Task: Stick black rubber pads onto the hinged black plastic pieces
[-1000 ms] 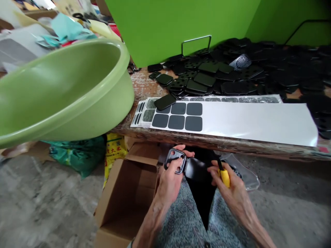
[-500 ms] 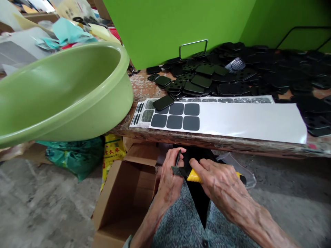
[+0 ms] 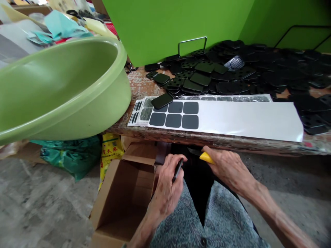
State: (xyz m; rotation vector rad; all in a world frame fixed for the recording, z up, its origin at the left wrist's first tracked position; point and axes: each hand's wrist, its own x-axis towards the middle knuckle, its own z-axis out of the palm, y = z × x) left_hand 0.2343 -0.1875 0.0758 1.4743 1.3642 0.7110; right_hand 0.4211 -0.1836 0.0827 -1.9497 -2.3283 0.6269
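My left hand (image 3: 169, 181) is closed on a small black plate (image 3: 178, 170), seen nearly edge-on between thumb and fingers above my lap. My right hand (image 3: 230, 168) grips a yellow utility knife (image 3: 207, 158), its blade (image 3: 194, 151) pointing left just under the bench edge. Blade and plate are apart. On the bench in front lies a white sticker sheet (image 3: 245, 119) with several dark grey rounded stickers (image 3: 173, 121) at its left end. One loose black plate (image 3: 162, 101) rests over the sheet's upper left part.
Many black plates (image 3: 201, 79) are heaped along the bench (image 3: 141, 81), with a silver mesh-patterned object (image 3: 234, 63) among them. A large green basin (image 3: 111, 103) stands at left. Below are an open cardboard box (image 3: 106, 199), a yellow bag (image 3: 111, 151) and a green bag (image 3: 69, 158).
My right hand has moved the knife up and away from the plate, toward the bench edge. My left hand has tilted the plate and lowered slightly.
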